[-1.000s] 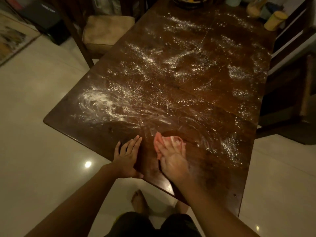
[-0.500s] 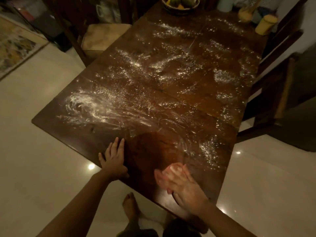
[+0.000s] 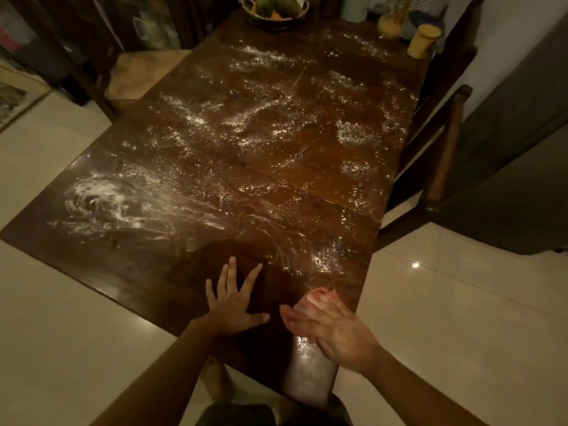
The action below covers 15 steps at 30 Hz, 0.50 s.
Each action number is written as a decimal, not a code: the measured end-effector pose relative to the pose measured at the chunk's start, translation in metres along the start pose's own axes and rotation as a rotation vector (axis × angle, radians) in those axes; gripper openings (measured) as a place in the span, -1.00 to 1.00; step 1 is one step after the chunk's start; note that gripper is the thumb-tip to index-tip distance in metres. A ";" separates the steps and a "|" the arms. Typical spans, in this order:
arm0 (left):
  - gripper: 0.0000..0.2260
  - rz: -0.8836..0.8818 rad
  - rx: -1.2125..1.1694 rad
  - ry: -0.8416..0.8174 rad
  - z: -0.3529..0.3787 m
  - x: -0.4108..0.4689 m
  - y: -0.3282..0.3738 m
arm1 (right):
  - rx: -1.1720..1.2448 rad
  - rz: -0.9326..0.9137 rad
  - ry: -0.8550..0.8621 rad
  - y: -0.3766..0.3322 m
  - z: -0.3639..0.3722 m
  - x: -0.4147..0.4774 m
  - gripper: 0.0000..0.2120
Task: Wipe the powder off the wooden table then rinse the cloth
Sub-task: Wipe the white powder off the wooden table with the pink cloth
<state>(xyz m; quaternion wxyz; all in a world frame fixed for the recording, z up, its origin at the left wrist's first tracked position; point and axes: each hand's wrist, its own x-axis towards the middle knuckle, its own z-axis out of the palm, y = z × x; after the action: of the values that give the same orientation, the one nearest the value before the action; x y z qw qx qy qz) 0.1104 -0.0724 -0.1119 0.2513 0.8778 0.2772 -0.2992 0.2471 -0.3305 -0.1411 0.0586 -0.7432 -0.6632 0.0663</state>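
A long, dark wooden table (image 3: 307, 186) fills the head view, standing on a pale, glossy tiled floor (image 3: 455, 318) that throws back small spots of light. White powder (image 3: 246, 118) lies scattered over most of the tabletop, thickest in a swirled smear (image 3: 98, 201) near the left corner, while a bare dark patch (image 3: 233, 253) shows at the near edge. A cushioned chair (image 3: 138, 72) is pushed in at the far left side and a wooden chair (image 3: 442, 142) stands at the right side. At the far end sit a basket of fruit (image 3: 275, 9) and, near the right corner, a yellow cylindrical container (image 3: 423, 41) beside other jars too dim to tell apart. A framed picture (image 3: 15, 99) lies or leans at the left edge of the room.

The person's left hand (image 3: 233, 305) rests flat on the cleared patch, fingers spread wide and holding nothing. The right hand (image 3: 332, 324), blurred, presses a pink cloth (image 3: 319, 295) down on the table near the right edge, palm over it and fingers extended; only the cloth's far end shows beyond the fingertips. A bare foot (image 3: 215, 379) shows below the table edge.
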 end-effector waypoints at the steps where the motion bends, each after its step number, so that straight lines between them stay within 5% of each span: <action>1: 0.00 0.007 -0.008 -0.006 -0.001 0.000 -0.001 | -0.052 0.003 0.010 0.014 -0.002 -0.003 -0.45; 6: 0.01 -0.019 0.000 -0.044 -0.003 0.000 0.005 | 0.109 0.666 0.086 0.028 -0.008 0.032 -0.36; 8: 0.02 -0.026 -0.006 -0.056 -0.003 -0.001 0.006 | 0.150 0.609 0.027 0.011 -0.004 0.043 -0.34; 12: 0.03 -0.046 -0.009 -0.046 -0.002 -0.001 0.005 | 0.096 0.115 -0.069 0.008 -0.006 0.014 -0.42; 15: 0.02 -0.025 -0.033 -0.039 -0.002 -0.001 0.004 | -0.078 0.165 -0.055 0.030 -0.008 -0.005 -0.43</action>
<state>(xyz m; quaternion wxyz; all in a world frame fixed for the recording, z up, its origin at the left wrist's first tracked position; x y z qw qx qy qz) 0.1130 -0.0740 -0.1091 0.2672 0.8640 0.2882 -0.3148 0.2771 -0.3391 -0.1380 0.0059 -0.7948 -0.6033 0.0656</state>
